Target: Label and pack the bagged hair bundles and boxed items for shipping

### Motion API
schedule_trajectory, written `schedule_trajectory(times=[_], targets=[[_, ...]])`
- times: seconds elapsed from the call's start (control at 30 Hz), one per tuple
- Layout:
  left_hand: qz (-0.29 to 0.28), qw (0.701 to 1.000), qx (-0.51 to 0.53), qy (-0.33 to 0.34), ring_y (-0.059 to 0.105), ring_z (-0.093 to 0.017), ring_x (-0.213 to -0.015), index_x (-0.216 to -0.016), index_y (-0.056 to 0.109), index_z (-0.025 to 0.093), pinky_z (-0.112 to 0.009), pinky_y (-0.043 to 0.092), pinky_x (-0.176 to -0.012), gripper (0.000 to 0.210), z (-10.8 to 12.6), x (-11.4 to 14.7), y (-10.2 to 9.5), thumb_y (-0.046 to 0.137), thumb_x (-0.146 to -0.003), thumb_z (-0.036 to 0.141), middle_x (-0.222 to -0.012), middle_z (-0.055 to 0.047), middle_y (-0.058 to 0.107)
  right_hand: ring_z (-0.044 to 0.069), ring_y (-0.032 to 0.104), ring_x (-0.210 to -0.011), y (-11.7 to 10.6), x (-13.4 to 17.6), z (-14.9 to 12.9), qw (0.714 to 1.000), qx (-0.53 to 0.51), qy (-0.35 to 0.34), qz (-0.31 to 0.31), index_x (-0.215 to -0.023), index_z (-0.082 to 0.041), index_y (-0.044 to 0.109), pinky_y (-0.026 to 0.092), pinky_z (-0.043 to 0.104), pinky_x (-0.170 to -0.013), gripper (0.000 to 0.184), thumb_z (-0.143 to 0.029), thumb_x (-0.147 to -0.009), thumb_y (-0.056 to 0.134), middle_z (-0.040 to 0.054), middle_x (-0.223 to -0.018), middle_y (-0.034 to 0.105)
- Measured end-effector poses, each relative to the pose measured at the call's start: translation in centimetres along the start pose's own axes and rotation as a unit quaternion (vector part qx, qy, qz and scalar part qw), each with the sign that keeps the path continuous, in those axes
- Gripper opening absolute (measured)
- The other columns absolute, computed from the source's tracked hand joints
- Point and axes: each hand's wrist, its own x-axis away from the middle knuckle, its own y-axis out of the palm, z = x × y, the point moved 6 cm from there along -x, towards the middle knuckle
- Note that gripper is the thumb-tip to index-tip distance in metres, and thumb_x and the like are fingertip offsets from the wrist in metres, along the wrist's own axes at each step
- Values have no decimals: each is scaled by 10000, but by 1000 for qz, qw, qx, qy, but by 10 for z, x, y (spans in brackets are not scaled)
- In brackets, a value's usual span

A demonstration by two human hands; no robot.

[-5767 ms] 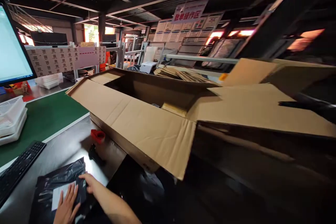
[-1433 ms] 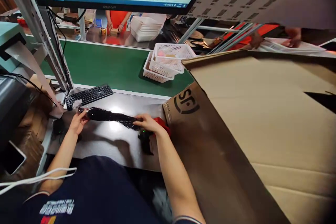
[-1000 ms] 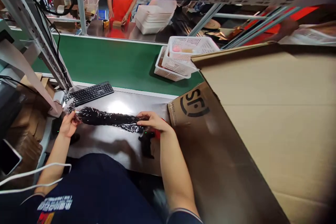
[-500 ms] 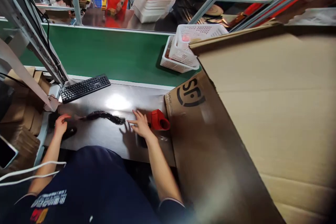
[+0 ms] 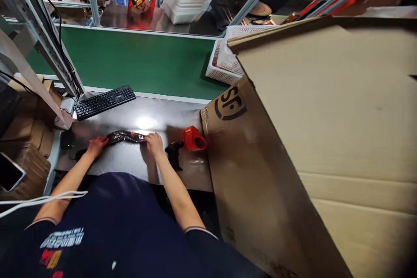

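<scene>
On the glossy steel table (image 5: 137,169), both hands press a crinkly black plastic roll (image 5: 125,137).
Left hand (image 5: 95,144) and right hand (image 5: 154,143) each lie flat, grip apart, on its ends; the corrugated carton (image 5: 293,108) reads "SF".

A bright glare is seen on the steel table (image 5: 130,165); beyond it, edges are bent and blurred.

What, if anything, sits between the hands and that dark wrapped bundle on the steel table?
Nothing visible does. The left hand rests on one end of the dark wrapped bundle and the right hand on the other, both touching it. The black scanner and red holder lie beyond the right hand, toward the cardboard box.
</scene>
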Motion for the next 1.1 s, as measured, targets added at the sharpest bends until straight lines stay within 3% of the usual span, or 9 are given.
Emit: schedule_trajectory(times=[0.1, 0.2, 0.3, 0.5, 0.6, 0.7, 0.83, 0.97, 1.1], targets=[[8, 1000, -7, 6, 612, -366, -1316, -1292, 760, 244, -601, 530, -1036, 500, 6, 16, 13, 479, -924, 56, -1453, -141, 677, 276, 556, -1349, 17, 32, 11, 997, 18, -28, -73, -1244, -148, 754, 322, 506, -1243, 433, -34, -913, 499, 150, -1383, 703], [27, 999, -20, 1, 545, -391, -1405, -1340, 727, 168, -627, 446, -1126, 497, 26, 24, 23, 450, -939, 68, -1530, -206, 598, 292, 387, -1549, 39, 68, 15, 992, 62, 2, -109, -1530, -146, 550, 278, 552, -1281, 609, -30, -944, 432, 148, -1646, 463], [42, 999, -25, 24, 396, -369, -1540, -1475, 619, 123, -564, 337, -1240, 535, 61, 20, 30, 443, -970, 125, -1652, -205, 456, 313, 248, -1619, 51, 84, 6, 990, 83, 49, -104, -1609, -123, 435, 199, 583, -1312, 615, -79, -1001, 358, 147, -1716, 322], [-34, 999, -2, 28, 154, -436, -1629, -1651, 378, 228, -751, 247, -1218, 668, 97, 12, 48, 477, -990, 243, -1770, -128, 210, 338, 245, -1616, 52, 86, -7, 987, 47, 133, -79, -1598, -140, 445, 207, 638, -1290, 644, -66, -960, 413, 176, -1719, 305], [-17, 998, 38, 43, 205, -364, -1631, -1634, 413, 226, -652, 217, -1279, 673, 83, 17, 35, 491, -966, 201, -1763, -125, 248, 348, 265, -1607, 47, 89, -3, 985, 28, 149, -82, -1572, -132, 476, 198, 660, -1285, 643, -56, -936, 428, 180, -1707, 338], [64, 985, 103, -119, 235, -307, -1627, -1623, 418, 180, -550, 186, -1313, 697, 33, 24, 9, 487, -931, 131, -1753, -154, 277, 355, 296, -1595, 39, 94, -4, 989, 23, 133, -56, -1532, -93, 518, 206, 651, -1297, 619, -70, -919, 438, 191, -1700, 354], [82, 934, 167, -304, 194, -434, -1615, -1392, 636, 83, -625, 189, -1279, 623, -26, 33, -10, 721, -782, 174, -1667, -287, 379, 324, 483, -1474, 33, 97, -26, 997, -21, 69, 13, -1486, -92, 568, 383, 530, -1252, 559, -144, -941, 451, 191, -1603, 508], [73, 913, 258, -309, 450, -417, -1471, -934, 751, 172, -576, 383, -1176, 215, -40, 30, -20, 758, -767, 307, -1325, -216, 705, 325, 575, -1370, 41, 84, -70, 997, -75, -30, 14, -1393, -94, 641, 476, 522, -1175, 502, -141, -918, 487, 191, -1508, 603], [53, 875, 412, -249, 731, -271, -853, -888, 717, 160, -367, 569, -755, 412, -22, 30, -34, 669, -813, 562, -863, -125, 778, 318, 515, -1450, 29, 55, -117, 989, -105, -103, 31, -1471, -128, 590, 412, 547, -1230, 546, -156, -929, 534, 176, -1559, 563]])
